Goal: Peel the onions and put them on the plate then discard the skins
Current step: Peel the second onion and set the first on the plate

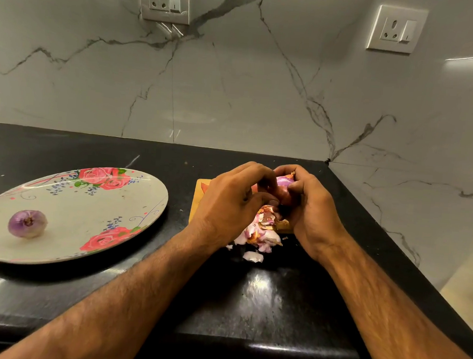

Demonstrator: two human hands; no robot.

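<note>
A black stone desk (270, 304) carries a floral plate (90, 224) at left, a wooden board (198, 196) and loose onion skins (254, 256).

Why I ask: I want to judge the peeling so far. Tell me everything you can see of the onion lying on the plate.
The onion is small, round and purple, paling to whitish along its underside, with a smooth, slightly glossy surface that looks peeled. A darker, brownish end faces the camera. It lies alone on the near-left part of the floral plate, touching only the plate and casting a soft shadow there. Nothing else touches it.
</note>
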